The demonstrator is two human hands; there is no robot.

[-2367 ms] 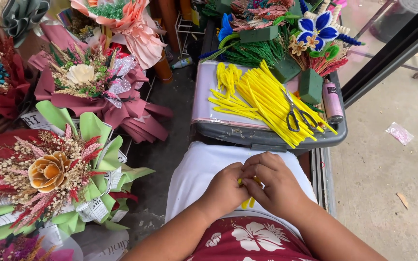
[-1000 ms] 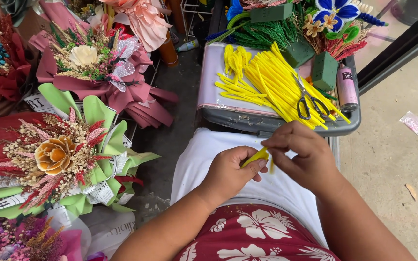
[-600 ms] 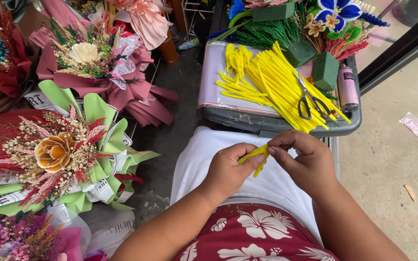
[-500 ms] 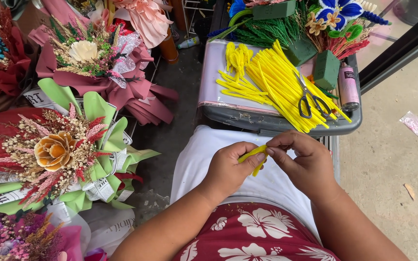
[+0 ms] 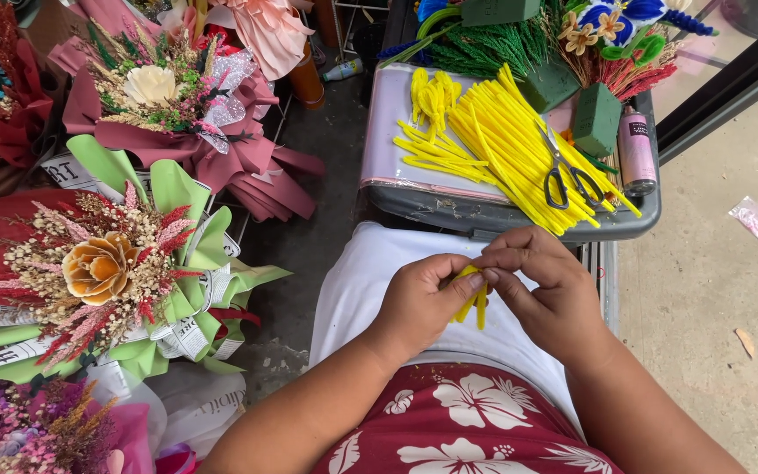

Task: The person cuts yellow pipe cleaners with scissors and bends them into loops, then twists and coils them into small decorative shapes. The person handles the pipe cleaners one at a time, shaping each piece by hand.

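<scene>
From the head view, the left hand (image 5: pixel 423 298) and right hand (image 5: pixel 541 281) pinch one folded yellow stem (image 5: pixel 473 303) together over the lap, near centre. A big loose pile (image 5: pixel 506 145) waits on the far tray (image 5: pixel 502 219), so most seems undone.

hands (image 5: pixel 493 294) over lap, tray (image 5: pixel 449 211) ahead w/ scissors (image 5: pixel 570 180), bouquets (image 5: pixel 107 272) left

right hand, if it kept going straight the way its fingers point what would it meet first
The right hand points left, its fingertips on the folded yellow pipe cleaner. That comes first, with the left hand gripping it right behind. Depth hardly matters here, as the two hands already meet at the piece.
</scene>
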